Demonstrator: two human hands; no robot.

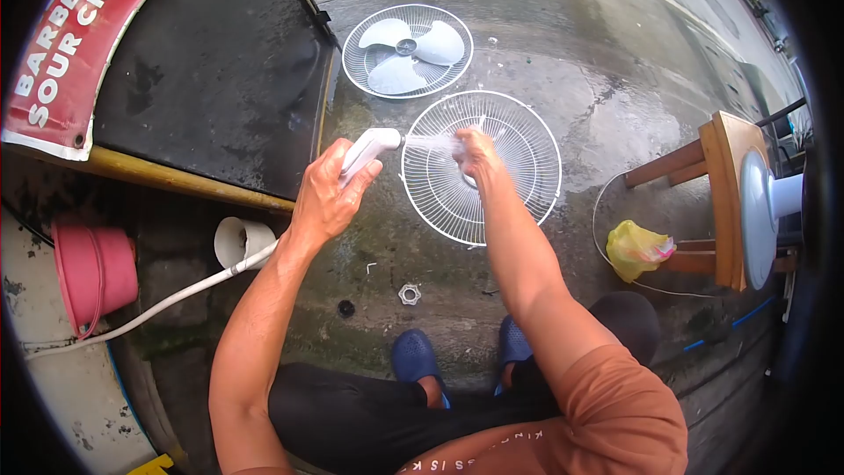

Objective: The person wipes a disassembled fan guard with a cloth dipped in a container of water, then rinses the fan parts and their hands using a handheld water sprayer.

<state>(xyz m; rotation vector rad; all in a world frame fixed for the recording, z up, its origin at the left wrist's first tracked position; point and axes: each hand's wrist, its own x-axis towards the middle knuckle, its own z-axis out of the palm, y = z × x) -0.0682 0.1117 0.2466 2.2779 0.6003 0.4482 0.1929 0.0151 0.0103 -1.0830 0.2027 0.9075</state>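
My left hand (334,189) is wrapped round a white spray handle (369,148) on a white hose (189,293). Water shoots rightward from its nozzle onto my right hand (477,154). The fingers of my right hand are curled over the middle of a round white wire fan grille (520,189); whether they pinch something small there is hidden by the spray. Beyond the grille, another wire grille (352,57) lies on the wet ground with a white three-blade fan (440,42) in it.
A black panel (220,62) with a yellowish edge stands at the left, near a pink bucket (97,273) and a white pipe (243,244). A wooden stool (730,202), a yellow plastic bag (639,251) and a fan base (758,220) are at the right. A ring nut (410,294) lies near my feet.
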